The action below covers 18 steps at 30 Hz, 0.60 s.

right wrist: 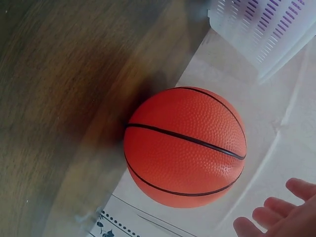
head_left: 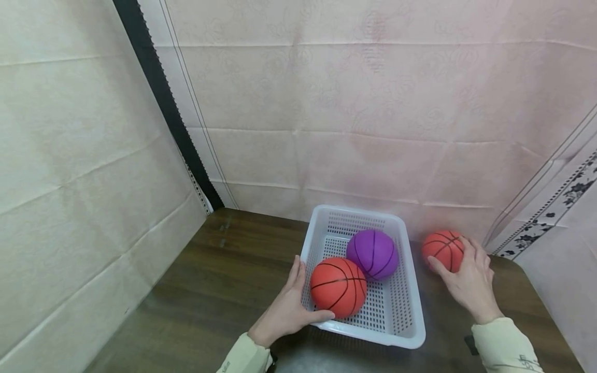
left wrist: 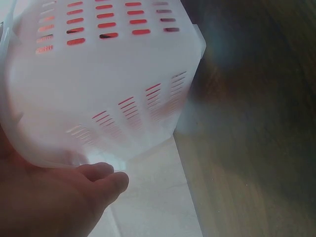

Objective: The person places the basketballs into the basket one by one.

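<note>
A white plastic basket [head_left: 409, 295] holds an orange-red toy basketball [head_left: 338, 286] and a purple one [head_left: 372, 254]. At its near left corner my left hand [head_left: 284, 311] grips the rim, the fingers along the left side and the thumb over the front edge beside the orange-red ball. The left wrist view shows the fingertips [left wrist: 116, 183] at the rim and the slotted basket wall [left wrist: 98, 79]. Another orange-red basketball [right wrist: 185, 148] lies right of the basket on the table. My right hand [head_left: 471, 280] is spread over its right side, and in the right wrist view the fingers stand apart from it.
The brown wood-grain table [head_left: 200, 305] extends left of the basket. Pale cloth hangs behind [head_left: 364, 129] and along the left side [head_left: 84, 181]. A white floral-bordered strip [head_left: 536, 228] runs up at the right, close to the right hand.
</note>
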Available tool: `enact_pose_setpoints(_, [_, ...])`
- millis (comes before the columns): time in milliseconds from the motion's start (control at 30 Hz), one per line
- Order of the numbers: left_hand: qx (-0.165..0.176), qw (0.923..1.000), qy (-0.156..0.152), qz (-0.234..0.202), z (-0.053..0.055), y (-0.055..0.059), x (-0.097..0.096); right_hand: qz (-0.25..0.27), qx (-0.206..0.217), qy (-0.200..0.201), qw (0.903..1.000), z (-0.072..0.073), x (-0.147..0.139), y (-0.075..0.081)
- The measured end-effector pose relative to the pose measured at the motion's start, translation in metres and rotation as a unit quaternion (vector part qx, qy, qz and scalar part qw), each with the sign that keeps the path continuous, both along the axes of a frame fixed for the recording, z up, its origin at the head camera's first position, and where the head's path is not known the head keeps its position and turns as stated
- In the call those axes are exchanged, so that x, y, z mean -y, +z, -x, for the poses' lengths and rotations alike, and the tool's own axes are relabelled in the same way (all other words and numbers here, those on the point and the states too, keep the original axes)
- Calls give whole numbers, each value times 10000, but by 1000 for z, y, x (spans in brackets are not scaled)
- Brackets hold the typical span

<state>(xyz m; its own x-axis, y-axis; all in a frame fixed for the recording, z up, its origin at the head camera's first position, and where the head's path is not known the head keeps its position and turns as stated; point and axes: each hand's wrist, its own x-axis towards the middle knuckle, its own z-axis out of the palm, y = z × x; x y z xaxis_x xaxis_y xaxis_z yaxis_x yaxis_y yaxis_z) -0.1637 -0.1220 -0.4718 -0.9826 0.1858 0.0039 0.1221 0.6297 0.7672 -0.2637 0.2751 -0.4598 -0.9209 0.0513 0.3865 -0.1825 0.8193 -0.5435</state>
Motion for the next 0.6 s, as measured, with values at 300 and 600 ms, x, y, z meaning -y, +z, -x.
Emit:
enact_pose_setpoints(300, [-39,10000,16,26,0,0,0,-177,-35,267,9995,2,-2,-4])
enact_pose_setpoints(600, [-73,10000,-15,12,1,0,0,-315,99,373,9988,3,-3,-8])
